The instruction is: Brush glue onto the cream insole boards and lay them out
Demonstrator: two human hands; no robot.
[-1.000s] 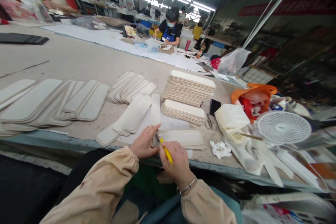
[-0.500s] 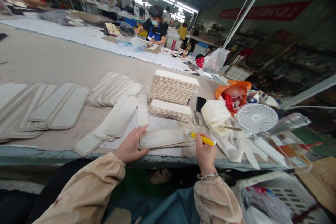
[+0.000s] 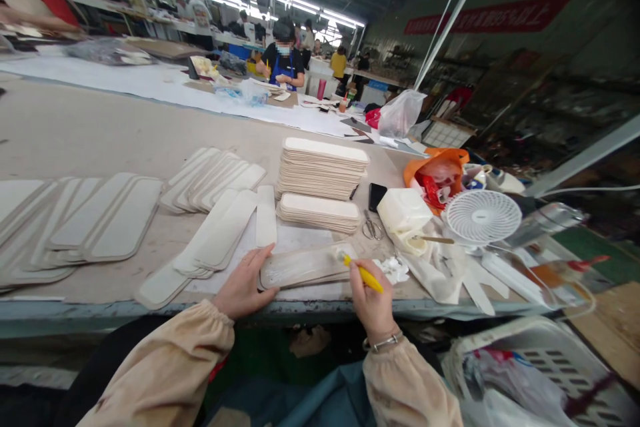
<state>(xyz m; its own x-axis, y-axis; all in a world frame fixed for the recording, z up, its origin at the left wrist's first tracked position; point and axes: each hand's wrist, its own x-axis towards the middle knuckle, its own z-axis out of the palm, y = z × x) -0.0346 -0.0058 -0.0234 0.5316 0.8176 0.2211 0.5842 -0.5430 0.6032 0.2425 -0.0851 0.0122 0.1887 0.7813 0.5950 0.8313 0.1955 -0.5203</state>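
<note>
In my right hand (image 3: 373, 300) is a brush (image 3: 369, 276) with a yellow handle, held in a pinch. Its whitish tip touches the top of a small pile of long beige panels (image 3: 300, 265), where the surface looks wet. My left hand (image 3: 245, 285) holds the left end of that pile between thumb and fingers. A narrow pale strip (image 3: 266, 217) lies just beyond the left hand. To the left, overlapping panels (image 3: 220, 230) fan out. Two neat stacks of panels, a tall stack (image 3: 320, 173) and a low stack (image 3: 318, 212), stand behind the pile.
White crumpled material (image 3: 393, 269) lies right of my right hand. Near it are scissors (image 3: 372, 227), a black phone (image 3: 377, 197), a white container (image 3: 404, 209) and a white fan (image 3: 483, 217). More panels (image 3: 120, 220) spread left. A co-worker (image 3: 284, 60) sits across the table.
My right hand has moved the brush left along the top panel, uncovering the white crumpled material. My left hand stays at the panel's left end. The whole view has shifted slightly.
</note>
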